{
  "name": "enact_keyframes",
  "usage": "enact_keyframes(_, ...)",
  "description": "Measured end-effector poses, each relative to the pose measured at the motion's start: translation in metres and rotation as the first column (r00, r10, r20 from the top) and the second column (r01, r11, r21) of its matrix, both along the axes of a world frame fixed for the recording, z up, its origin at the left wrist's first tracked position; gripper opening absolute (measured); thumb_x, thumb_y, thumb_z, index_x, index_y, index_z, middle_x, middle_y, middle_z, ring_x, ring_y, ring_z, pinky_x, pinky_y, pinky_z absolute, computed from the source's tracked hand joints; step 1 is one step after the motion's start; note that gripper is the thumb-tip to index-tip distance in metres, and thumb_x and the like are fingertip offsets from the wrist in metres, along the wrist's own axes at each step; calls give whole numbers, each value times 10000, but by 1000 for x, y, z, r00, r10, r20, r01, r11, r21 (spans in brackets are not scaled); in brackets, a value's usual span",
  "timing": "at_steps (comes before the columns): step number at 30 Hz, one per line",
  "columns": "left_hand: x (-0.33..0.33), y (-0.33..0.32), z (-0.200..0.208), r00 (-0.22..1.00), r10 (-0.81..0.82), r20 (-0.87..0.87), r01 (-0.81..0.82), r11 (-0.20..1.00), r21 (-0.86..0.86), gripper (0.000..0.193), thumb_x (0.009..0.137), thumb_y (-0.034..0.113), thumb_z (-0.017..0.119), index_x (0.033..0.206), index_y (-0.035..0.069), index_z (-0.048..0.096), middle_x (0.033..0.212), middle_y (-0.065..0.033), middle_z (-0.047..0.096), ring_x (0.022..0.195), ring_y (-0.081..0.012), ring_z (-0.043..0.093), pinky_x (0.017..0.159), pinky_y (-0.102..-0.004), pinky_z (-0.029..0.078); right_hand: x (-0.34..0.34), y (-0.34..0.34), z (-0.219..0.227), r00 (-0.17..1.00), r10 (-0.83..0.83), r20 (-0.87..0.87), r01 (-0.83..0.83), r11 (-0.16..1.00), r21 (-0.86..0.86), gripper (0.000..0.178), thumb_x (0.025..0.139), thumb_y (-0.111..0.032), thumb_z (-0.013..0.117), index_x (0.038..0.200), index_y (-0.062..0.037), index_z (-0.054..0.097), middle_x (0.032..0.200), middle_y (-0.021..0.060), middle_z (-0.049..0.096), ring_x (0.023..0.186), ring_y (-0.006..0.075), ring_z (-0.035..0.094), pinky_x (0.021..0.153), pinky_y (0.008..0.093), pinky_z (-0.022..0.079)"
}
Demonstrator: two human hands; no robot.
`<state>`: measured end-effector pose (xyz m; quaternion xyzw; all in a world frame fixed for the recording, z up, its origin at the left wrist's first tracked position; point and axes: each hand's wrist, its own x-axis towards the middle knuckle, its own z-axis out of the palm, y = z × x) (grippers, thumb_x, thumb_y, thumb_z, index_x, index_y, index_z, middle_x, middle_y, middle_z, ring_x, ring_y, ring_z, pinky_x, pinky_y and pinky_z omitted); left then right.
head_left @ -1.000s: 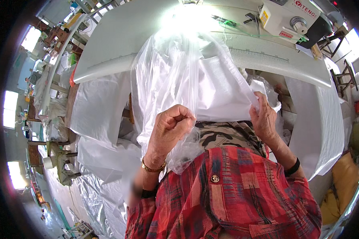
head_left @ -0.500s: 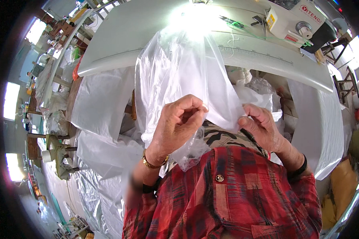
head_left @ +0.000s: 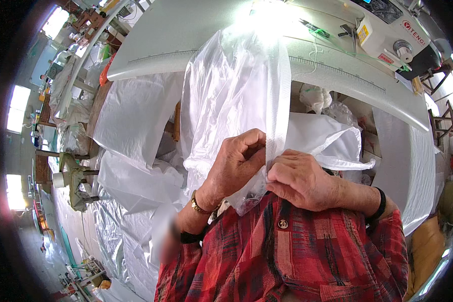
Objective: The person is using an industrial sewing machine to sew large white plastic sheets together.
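A thin white woven-looking sheet with glossy clear film (head_left: pixel 226 95) hangs from the table edge toward my lap. Its right side forms a narrow, straight folded strip (head_left: pixel 278 95) that runs down between my hands. My right hand (head_left: pixel 307 181) is closed, pinching the strip's lower end between thumb and fingers. Just left of it, my left hand (head_left: pixel 239 163) has its fingers curled together at the edge of the same sheet; the fingertips are partly hidden. The sheet's upper end lies on the table under a bright lamp (head_left: pixel 267 17), where glare hides detail.
The white worktable (head_left: pixel 171 38) has a ruler scale (head_left: pixel 337 73) along its front edge. A white sewing machine head (head_left: pixel 387 38) stands at the far right, with dark thread snips (head_left: pixel 314 29) and green thread nearby. More white sheets (head_left: pixel 131 118) hang at the left and right. A stool (head_left: pixel 75 186) stands left.
My right hand has moved left, close beside my left hand. The sheet's right side, spread out before, now forms a narrow straight strip. Another white sheet shows behind it at the right.
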<state>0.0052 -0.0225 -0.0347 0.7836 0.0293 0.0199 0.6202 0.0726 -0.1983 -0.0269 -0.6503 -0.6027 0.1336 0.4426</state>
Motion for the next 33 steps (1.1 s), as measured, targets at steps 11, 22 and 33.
enact_keyframes(11, -14, 13, 11, 986, 157, -54, -163, 974, -159, 79, 892, 62, 626, 860, -8, 608, 692, 60, 535, 612, 0, 442, 504, -181, 345, 11, 13, 0, 923, 228, 310, -255, 966, 48, 213, 774, -177, 620, 946, -67, 560, 893, 76, 578, 921, 248, 582, 819, 398, 449)
enact_keyframes(22, 10, 61, 131, 986, 59, 159, -132, 856, 501, 39, 847, 8, 611, 837, -29, 605, 649, -1, 562, 542, -46, 464, 505, -211, 365, 46, 190, -47, 900, 413, 139, -401, 910, -107, 459, 792, -255, 648, 1147, 17, 546, 1142, 245, 572, 1131, 373, 517, 978, 421, 385)
enact_keyframes(33, -16, 70, 52, 953, -300, 29, 113, 445, 888, 142, 786, 17, 518, 928, 17, 530, 805, -144, 542, 728, -337, 595, 615, -421, 488, 38, 205, -109, 855, 242, 460, -290, 956, 36, 355, 794, -289, 646, 1023, -21, 610, 1045, 183, 618, 1047, 354, 565, 883, 442, 443)
